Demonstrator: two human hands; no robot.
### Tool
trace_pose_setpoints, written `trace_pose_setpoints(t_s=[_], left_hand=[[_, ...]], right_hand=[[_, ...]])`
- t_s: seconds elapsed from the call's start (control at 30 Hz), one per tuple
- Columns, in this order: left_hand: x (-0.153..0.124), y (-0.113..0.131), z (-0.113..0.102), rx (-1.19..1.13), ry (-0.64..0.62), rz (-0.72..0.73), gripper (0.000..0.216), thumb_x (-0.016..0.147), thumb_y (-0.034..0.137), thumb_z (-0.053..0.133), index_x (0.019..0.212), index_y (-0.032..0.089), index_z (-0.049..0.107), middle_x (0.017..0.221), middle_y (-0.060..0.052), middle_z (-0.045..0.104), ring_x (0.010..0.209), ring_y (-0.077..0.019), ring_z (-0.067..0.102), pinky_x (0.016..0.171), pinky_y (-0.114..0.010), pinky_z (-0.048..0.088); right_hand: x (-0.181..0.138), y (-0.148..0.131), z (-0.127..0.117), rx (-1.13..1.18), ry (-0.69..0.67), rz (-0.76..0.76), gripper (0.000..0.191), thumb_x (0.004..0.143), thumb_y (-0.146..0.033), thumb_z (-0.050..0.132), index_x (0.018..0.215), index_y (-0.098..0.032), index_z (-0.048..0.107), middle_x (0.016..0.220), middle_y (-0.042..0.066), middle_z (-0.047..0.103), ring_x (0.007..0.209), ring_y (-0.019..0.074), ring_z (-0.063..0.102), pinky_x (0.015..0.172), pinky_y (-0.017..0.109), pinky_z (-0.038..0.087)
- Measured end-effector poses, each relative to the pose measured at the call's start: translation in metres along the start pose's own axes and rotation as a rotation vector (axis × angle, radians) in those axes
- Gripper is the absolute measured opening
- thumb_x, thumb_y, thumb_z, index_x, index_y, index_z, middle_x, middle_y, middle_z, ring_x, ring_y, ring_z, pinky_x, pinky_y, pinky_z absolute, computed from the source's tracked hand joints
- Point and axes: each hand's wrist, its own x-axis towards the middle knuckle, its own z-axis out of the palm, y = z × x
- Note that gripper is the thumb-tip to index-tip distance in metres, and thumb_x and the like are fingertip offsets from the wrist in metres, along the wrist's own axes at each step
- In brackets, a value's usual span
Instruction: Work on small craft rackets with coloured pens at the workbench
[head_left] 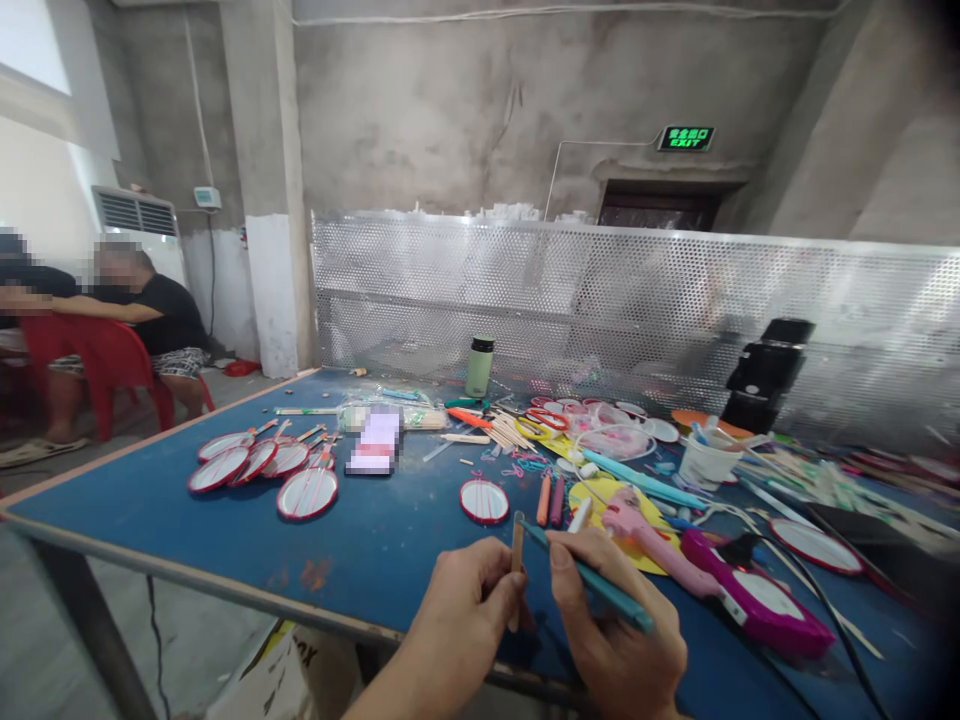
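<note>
My left hand (463, 610) is closed, pinching a thin wooden stick (517, 548) that stands upright over the near edge of the blue table (375, 545). My right hand (611, 625) is closed on a teal pen-like tool (592, 583), whose tip points left and touches the stick near its top. Both hands are close together, almost touching. Just beyond them lies a small round red-rimmed white disc (484, 501).
Several red-rimmed discs (259, 465) lie at the left of the table. A pink and a magenta glue gun (720, 580) lie right of my hands, with cables. A green bottle (480, 366), white cup (705, 462), sticks and craft bits crowd the back. People sit far left.
</note>
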Motion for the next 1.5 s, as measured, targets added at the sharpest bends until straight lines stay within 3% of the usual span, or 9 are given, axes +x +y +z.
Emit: trace_pose_setpoints(t_s=[0.13,0.33,0.53,0.7,1.5], left_hand=[[0.0003,0.0004,0.0002,-0.018,-0.013,0.006,0.029,0.091,0.038,0.052,0.076,0.016,0.061,0.066,-0.004,0.065,0.062,-0.0151,0.057,0.060,-0.024,0.039],[0.0016,-0.0011,0.0001,-0.038,-0.014,0.008,0.030,0.091,0.040,0.052,0.078,0.015,0.062,0.066,-0.004,0.065,0.062,-0.0156,0.059,0.060,-0.024,0.039],[0.0009,-0.0020,0.0003,-0.018,-0.005,0.022,0.030,0.091,0.040,0.053,0.075,0.015,0.062,0.066,-0.004,0.065,0.062,-0.0147,0.057,0.059,-0.024,0.038],[0.0001,0.0012,-0.0005,-0.025,-0.013,0.015,0.031,0.091,0.040,0.052,0.078,0.015,0.063,0.065,-0.004,0.065,0.059,-0.0140,0.055,0.058,-0.023,0.037],[0.0008,-0.0017,-0.0007,0.012,-0.011,0.061,0.031,0.092,0.039,0.051,0.074,0.016,0.061,0.065,-0.003,0.063,0.061,-0.0144,0.054,0.060,-0.023,0.037]], right_hand=[[-0.0006,-0.0005,-0.0003,0.010,-0.032,0.014,0.012,0.089,-0.010,0.059,0.088,-0.021,0.064,0.069,-0.002,0.064,0.061,0.0102,0.065,0.062,0.019,0.052],[-0.0031,0.0008,-0.0014,-0.005,0.041,0.006,0.014,0.087,-0.008,0.059,0.090,-0.021,0.065,0.073,-0.001,0.069,0.063,0.0115,0.067,0.063,0.020,0.053],[-0.0013,-0.0009,-0.0008,0.006,-0.016,0.012,0.012,0.088,-0.010,0.059,0.088,-0.021,0.064,0.070,-0.002,0.067,0.059,0.0105,0.065,0.061,0.019,0.053],[-0.0018,-0.0009,-0.0009,-0.003,0.035,0.013,0.013,0.087,-0.009,0.059,0.088,-0.021,0.065,0.071,0.000,0.069,0.060,0.0120,0.066,0.060,0.020,0.053],[-0.0006,-0.0012,-0.0008,0.049,-0.036,0.010,0.013,0.088,-0.009,0.058,0.088,-0.020,0.065,0.069,-0.001,0.067,0.058,0.0098,0.064,0.059,0.018,0.052]])
